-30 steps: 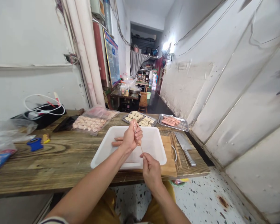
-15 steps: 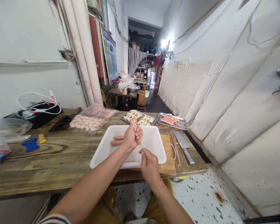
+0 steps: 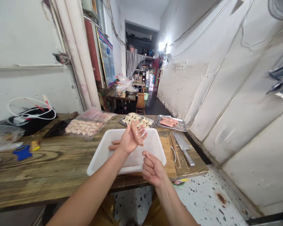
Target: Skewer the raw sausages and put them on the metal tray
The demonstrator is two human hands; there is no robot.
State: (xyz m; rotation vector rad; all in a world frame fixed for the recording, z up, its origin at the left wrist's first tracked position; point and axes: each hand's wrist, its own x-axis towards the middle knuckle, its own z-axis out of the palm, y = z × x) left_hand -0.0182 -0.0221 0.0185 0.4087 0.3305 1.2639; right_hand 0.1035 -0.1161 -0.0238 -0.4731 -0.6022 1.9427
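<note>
My left hand (image 3: 127, 139) is palm up over the white plastic tub, its fingers uncurled and apart. Across that palm lies a pink sausage (image 3: 136, 133), tilted, with a thin wooden skewer (image 3: 143, 148) coming out of its lower end. My right hand (image 3: 153, 168) pinches the skewer just below the sausage, fingers curled in. Inside the white tub (image 3: 99, 160), left of my left hand, are more sausages (image 3: 113, 147), partly hidden by the hand.
A cutting board (image 3: 169, 157), loose skewers (image 3: 175, 150) and a cleaver (image 3: 182, 144) lie right of the tub. Behind it are a metal tray of skewered sausages (image 3: 168, 121) and a tray of pale triangular pieces (image 3: 146, 121). A bag of meat pieces (image 3: 85, 125) lies left.
My left hand has uncurled from around the sausage, which now shows along its length on the palm. My right hand still pinches the skewer. The view has shifted slightly.
</note>
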